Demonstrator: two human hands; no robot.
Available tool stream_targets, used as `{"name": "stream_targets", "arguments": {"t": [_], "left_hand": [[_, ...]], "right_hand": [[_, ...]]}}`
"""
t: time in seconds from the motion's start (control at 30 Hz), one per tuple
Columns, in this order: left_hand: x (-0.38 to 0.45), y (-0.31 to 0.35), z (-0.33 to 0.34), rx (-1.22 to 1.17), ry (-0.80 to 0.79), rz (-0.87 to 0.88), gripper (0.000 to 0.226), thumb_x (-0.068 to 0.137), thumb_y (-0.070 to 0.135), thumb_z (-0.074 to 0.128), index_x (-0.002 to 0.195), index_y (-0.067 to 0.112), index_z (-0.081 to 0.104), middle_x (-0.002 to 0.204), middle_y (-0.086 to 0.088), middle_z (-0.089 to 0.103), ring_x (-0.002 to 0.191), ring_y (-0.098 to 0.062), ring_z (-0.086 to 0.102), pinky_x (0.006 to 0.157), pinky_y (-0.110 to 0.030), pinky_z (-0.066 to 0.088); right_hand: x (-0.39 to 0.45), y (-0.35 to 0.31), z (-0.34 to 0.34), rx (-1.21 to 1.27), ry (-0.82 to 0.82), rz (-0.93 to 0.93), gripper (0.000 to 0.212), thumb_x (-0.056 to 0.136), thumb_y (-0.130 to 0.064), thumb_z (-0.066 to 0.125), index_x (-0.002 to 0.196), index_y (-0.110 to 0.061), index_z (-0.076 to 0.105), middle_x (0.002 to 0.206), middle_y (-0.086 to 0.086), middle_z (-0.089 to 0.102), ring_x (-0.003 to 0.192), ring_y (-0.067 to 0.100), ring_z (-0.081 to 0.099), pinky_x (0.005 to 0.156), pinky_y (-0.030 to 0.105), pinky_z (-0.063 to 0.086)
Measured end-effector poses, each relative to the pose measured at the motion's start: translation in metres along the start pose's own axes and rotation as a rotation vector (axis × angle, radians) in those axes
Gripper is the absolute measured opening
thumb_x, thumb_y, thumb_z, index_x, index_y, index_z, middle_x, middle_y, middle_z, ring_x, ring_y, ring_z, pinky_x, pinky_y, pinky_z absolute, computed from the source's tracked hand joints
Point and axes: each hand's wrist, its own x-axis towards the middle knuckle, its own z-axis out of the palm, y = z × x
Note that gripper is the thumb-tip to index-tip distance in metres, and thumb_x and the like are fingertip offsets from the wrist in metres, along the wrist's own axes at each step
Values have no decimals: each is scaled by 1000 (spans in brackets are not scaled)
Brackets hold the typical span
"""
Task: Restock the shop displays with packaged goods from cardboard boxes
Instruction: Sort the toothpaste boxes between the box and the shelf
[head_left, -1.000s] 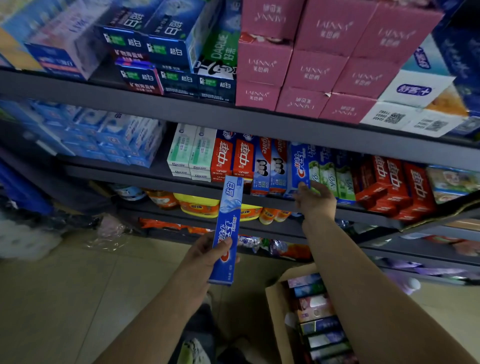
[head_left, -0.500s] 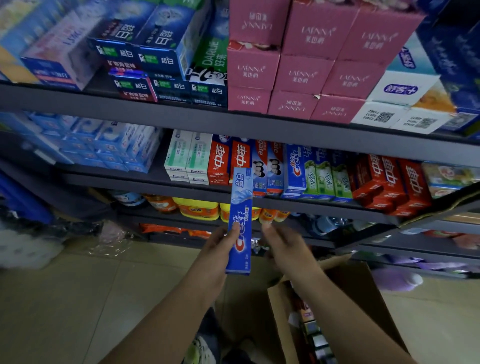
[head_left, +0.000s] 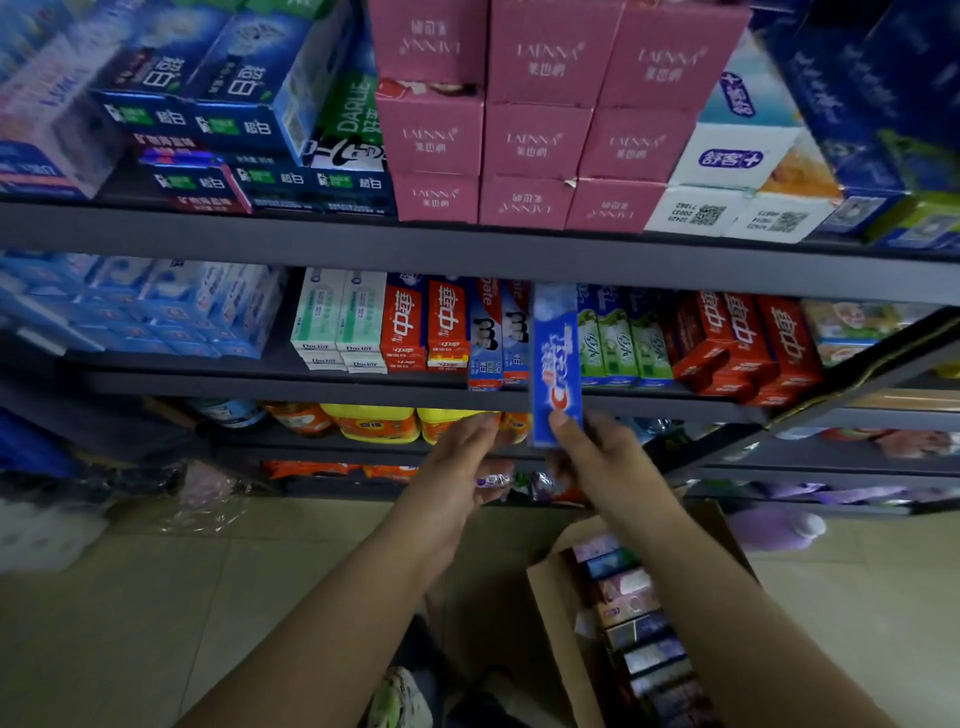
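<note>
A blue toothpaste box (head_left: 555, 364) stands upright in front of the middle shelf (head_left: 311, 382), its upper end reaching into the row of stocked cartons and its lower end hanging below the shelf's front edge. The right hand (head_left: 597, 457) pinches that lower end, thumb on the near face and fingers (head_left: 563, 423) curled behind it. The box sits between blue-and-red cartons (head_left: 498, 332) on its left and green cartons (head_left: 618, 338) on its right, in a narrow slot with little room on either side.

The left hand (head_left: 457, 467) hovers just left of the box, fingers straight and released, holding nothing, apart from the carton.

Farther left on the same shelf stand red cartons (head_left: 426, 327) and white-and-green cartons (head_left: 337, 317), then a stretch of bare shelf before a block of pale blue packs (head_left: 156, 306). Right of the green cartons, red cartons (head_left: 743, 343) lean at the shelf's edge.

The top shelf (head_left: 467, 249) carries stacked pink boxes (head_left: 535, 130) in the middle, dark blue packs (head_left: 218, 104) on the left and white boxes (head_left: 737, 171) on the right. Yellow-and-orange pouches (head_left: 374, 423) line the shelf below.

Near the viewer, at lower right, an open cardboard box (head_left: 550, 613) rests on the tiled floor (head_left: 130, 623), with a row of packaged goods (head_left: 634, 613) on edge inside it. The floor to the left lies open.
</note>
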Motion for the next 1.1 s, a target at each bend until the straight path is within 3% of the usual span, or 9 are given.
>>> {"name": "stream_targets", "arguments": {"t": [0.2, 0.33, 0.43, 0.53, 0.6, 0.73, 0.8, 0.9, 1.1], "left_hand": [[-10, -15, -21, 14, 64, -109, 20, 97, 24, 47, 113, 22, 57, 106, -4, 70, 90, -20, 63, 78, -33, 48], [-14, -19, -30, 0, 81, -127, 20, 97, 21, 46, 112, 19, 58, 108, -7, 69, 91, -22, 63, 76, -34, 48], [-15, -19, -37, -3, 98, -125, 21, 98, 20, 44, 114, 18, 57, 109, -8, 68, 94, -24, 63, 81, -35, 48], [-16, -20, -42, -1, 113, -124, 22, 98, 21, 44, 114, 17, 58, 107, -8, 70, 98, -26, 64, 84, -37, 48], [-16, -22, -44, 1, 116, -127, 22, 98, 22, 44, 114, 16, 58, 107, -7, 70, 99, -27, 64, 83, -37, 49], [-16, -27, -44, 24, 105, -138, 22, 98, 23, 45, 113, 16, 59, 105, -6, 71, 96, -26, 64, 77, -34, 49], [-15, -30, -41, 39, 103, -144, 20, 98, 22, 45, 110, 17, 60, 101, -5, 71, 90, -24, 64, 75, -33, 47], [-9, -37, -32, 135, 82, -148, 17, 99, 17, 45, 103, 19, 61, 90, -2, 71, 78, -18, 63, 70, -29, 46], [13, -81, 1, 476, -46, -152, 12, 96, 14, 52, 88, 17, 61, 84, -1, 65, 67, -14, 58, 63, -27, 43]], "right_hand": [[64, -19, -20, 83, 66, 10, 22, 98, -41, 47, 96, -20, 56, 78, 7, 63, 66, 13, 52, 68, 28, 43], [87, -21, -15, 70, 116, 27, 36, 97, -42, 49, 120, -16, 52, 80, 5, 64, 66, 14, 52, 72, 31, 45], [95, -19, -13, 132, 257, 55, 56, 94, -43, 55, 142, -21, 38, 84, 5, 67, 57, 8, 55, 62, 22, 44], [98, -17, -11, 92, 355, 54, 52, 92, -41, 59, 138, -26, 41, 76, -1, 65, 52, 2, 56, 53, 20, 40], [101, -15, -8, 39, 419, 40, 50, 90, -41, 61, 134, -24, 47, 73, -3, 65, 60, 4, 59, 60, 22, 45], [104, -9, -5, -25, 480, 48, 52, 86, -46, 64, 131, -22, 51, 110, 7, 67, 94, 19, 65, 84, 34, 53], [95, -4, -5, 30, 490, 29, 47, 88, -45, 62, 128, -23, 52, 118, 10, 61, 98, 21, 63, 84, 36, 52], [58, 22, -8, 78, 562, -6, 29, 95, -35, 53, 121, -22, 54, 102, -5, 58, 84, 6, 57, 74, 28, 44], [-39, 153, -13, 221, 771, 279, 5, 92, -24, 58, 97, -25, 60, 88, -8, 63, 94, 18, 62, 90, 42, 50]]}}
